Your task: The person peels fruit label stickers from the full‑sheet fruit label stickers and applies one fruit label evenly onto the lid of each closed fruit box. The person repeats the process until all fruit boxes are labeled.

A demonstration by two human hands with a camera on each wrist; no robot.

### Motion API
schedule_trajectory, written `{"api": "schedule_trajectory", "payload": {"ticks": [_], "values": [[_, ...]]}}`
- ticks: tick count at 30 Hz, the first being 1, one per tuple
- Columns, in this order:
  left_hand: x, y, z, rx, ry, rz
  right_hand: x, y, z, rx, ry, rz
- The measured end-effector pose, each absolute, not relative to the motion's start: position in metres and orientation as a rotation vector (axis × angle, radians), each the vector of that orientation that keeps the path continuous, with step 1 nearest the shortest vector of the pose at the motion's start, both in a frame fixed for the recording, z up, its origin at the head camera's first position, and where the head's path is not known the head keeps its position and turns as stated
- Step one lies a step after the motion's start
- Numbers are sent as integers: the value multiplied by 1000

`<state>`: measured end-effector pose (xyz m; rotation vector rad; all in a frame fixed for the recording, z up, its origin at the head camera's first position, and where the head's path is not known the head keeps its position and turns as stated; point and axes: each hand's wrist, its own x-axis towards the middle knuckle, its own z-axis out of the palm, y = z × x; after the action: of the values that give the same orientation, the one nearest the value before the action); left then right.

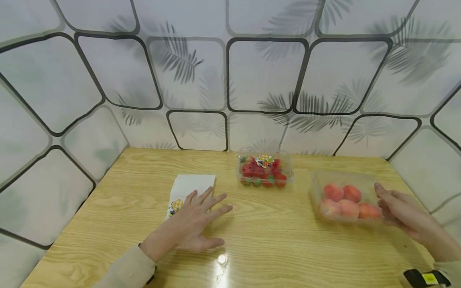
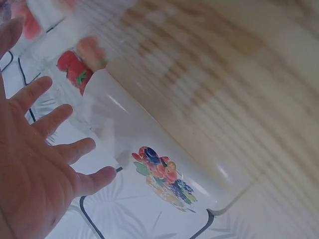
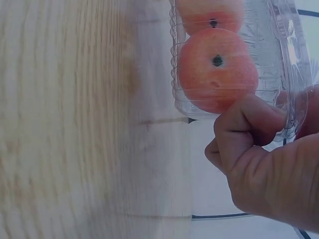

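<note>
My right hand (image 1: 407,210) grips the right edge of a clear plastic clamshell box (image 1: 369,183), fingers curled round its rim in the right wrist view. Several peaches (image 3: 218,70) lie inside it; the box looks blurred in the head view. My left hand (image 1: 196,222), its fingers spread and straight, is over a white label sheet (image 1: 194,182) and hides part of it. A colourful fruit sticker (image 2: 164,174) shows on that sheet in the left wrist view, where the sheet looks curved. Nothing is held in the left hand.
A closed clear box of strawberries (image 1: 264,172) with a round fruit label (image 1: 264,161) on its lid stands at the back of the wooden table (image 1: 266,240). Patterned fabric walls (image 1: 266,76) enclose the table at the back and sides.
</note>
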<state>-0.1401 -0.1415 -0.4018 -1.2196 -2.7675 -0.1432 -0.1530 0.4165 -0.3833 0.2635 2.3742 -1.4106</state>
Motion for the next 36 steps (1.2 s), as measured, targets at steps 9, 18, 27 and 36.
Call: {"api": "schedule_trajectory", "payload": {"ticks": [9, 18, 27, 36], "values": [[-140, -149, -403, -1196, -2750, -151, -146, 406, -389, 187, 2305, -1558], [-141, -156, -404, -1161, -2746, -201, -141, 399, -391, 185, 2342, -1536], [-141, -161, -403, -1145, -2752, -228, -139, 389, -395, 175, 2299, -1577], [-141, -168, -401, -1106, -2777, -263, -139, 376, -393, 185, 2289, -1541]]}}
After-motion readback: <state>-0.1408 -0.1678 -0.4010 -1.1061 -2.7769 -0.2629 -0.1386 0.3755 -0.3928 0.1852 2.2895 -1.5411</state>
